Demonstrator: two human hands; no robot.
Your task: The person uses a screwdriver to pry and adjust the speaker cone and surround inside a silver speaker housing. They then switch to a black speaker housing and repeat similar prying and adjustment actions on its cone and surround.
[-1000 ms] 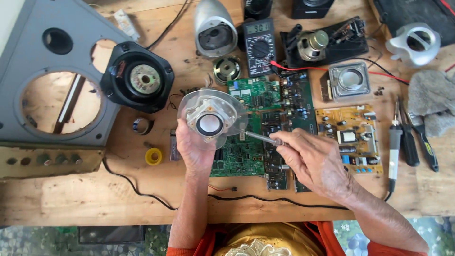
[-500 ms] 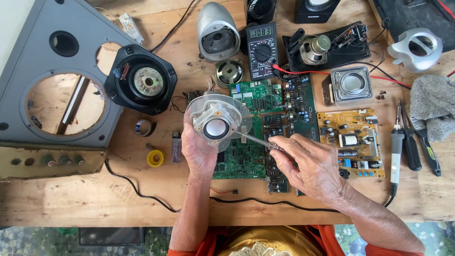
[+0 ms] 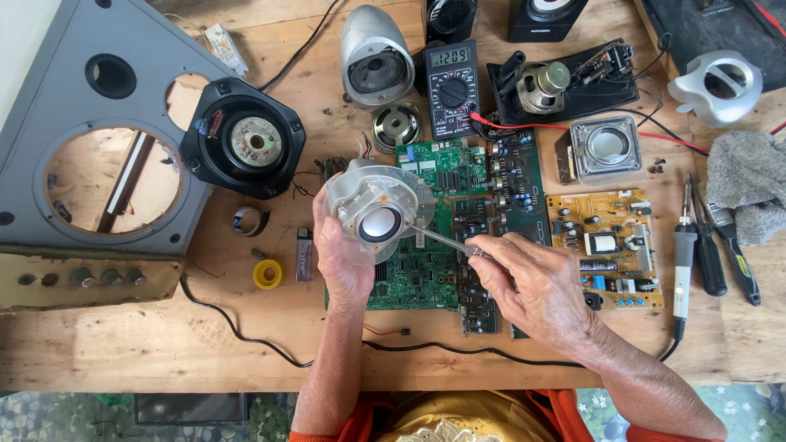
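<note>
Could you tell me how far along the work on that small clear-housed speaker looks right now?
Done: several speakers already lie stripped on the bench, such as the black driver and silver pod. In hand: the left hand holds the clear speaker unit while the right hand sets a screwdriver to its rim. Left: the unit looks intact, so opening it seems unfinished.

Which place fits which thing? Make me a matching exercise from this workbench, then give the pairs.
Things:
1. round speaker part
2. screwdriver
3. soldering iron
4. yellow tape roll

Places:
a. lying right of the yellow circuit board
b. held in the left hand
c. on the table left of the left hand
d. in the right hand

Pairs: 1-b, 2-d, 3-a, 4-c
</note>
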